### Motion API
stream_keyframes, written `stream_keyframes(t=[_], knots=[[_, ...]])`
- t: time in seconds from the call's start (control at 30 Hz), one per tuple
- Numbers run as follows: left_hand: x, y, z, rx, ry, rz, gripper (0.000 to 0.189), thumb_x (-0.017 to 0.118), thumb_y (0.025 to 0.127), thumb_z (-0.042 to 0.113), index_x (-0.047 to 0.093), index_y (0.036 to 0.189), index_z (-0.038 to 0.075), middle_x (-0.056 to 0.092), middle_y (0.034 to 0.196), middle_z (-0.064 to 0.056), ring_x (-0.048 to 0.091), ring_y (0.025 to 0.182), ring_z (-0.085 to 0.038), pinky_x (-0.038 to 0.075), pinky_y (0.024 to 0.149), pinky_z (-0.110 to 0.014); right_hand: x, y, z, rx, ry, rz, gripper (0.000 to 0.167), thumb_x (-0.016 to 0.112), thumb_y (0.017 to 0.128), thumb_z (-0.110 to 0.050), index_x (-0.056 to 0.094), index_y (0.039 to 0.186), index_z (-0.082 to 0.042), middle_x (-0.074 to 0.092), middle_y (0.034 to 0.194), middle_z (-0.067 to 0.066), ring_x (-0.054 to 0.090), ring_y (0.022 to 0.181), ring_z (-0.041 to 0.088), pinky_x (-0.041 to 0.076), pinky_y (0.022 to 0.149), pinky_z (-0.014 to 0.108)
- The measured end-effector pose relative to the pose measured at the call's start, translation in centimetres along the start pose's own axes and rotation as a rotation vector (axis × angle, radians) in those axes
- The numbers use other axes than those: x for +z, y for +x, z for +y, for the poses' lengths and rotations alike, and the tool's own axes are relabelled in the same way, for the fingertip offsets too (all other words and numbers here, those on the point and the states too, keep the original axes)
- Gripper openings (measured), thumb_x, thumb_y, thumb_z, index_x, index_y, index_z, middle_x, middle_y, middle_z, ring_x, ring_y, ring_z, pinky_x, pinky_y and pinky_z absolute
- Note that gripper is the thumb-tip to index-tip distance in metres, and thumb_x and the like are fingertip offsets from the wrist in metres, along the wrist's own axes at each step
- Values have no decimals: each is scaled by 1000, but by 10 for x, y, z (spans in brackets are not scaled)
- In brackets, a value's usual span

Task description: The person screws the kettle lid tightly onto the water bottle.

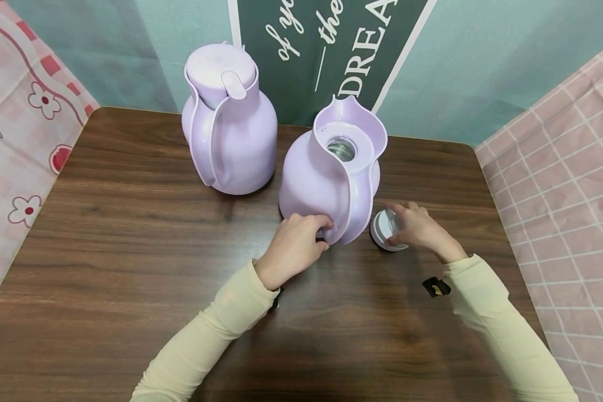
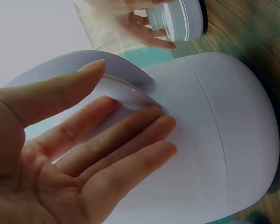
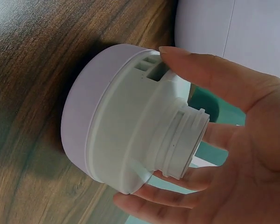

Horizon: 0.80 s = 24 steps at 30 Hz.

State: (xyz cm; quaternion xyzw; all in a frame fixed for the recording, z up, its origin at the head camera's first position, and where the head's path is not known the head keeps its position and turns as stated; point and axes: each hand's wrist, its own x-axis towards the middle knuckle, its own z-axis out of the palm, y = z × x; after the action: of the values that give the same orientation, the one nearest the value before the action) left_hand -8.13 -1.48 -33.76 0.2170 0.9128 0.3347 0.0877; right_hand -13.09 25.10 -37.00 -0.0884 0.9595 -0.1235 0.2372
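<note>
A lilac vacuum jug (image 1: 309,173) stands uncovered, its round mouth (image 1: 341,149) showing the shiny inside. My left hand (image 1: 296,245) is at the lower end of its handle (image 1: 358,209); in the left wrist view the fingers (image 2: 116,144) extend loosely by the handle and the thumb stays apart. To the right, the jug's lid (image 1: 383,230) sits upside down on the table, threaded neck (image 3: 182,142) upward. My right hand (image 1: 417,226) spans that lid, thumb (image 3: 186,63) at one side of its white part and fingers around the other.
A second lilac jug (image 1: 246,139), with its lid on, stands at the back left. The wooden table (image 1: 130,268) meets a teal backdrop with a dark green lettered panel (image 1: 311,61). Pink checked cloth (image 1: 558,195) borders the right side, and flowered cloth (image 1: 25,139) the left.
</note>
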Motion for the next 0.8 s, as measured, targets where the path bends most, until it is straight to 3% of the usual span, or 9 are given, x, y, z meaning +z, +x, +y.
stream_keyframes(t=[0.37, 0.8], knots=[[-2, 1, 2, 14, 14, -9, 25, 71, 74, 6, 68, 98, 10, 67, 90, -1, 61, 84, -22, 45, 76, -38, -4, -1, -1, 19, -1, -1, 84, 78, 64, -19, 36, 134, 3, 37, 121, 39, 37, 105, 56, 36, 80, 60], [-3, 2, 3, 22, 14, -29, 24, 72, 73, 5, 68, 96, 9, 67, 88, -1, 61, 82, -22, 45, 74, -37, -5, -2, 2, 22, 19, 20, 83, 78, 63, -22, 39, 132, 3, 43, 117, 36, 44, 103, 46, 38, 79, 56]])
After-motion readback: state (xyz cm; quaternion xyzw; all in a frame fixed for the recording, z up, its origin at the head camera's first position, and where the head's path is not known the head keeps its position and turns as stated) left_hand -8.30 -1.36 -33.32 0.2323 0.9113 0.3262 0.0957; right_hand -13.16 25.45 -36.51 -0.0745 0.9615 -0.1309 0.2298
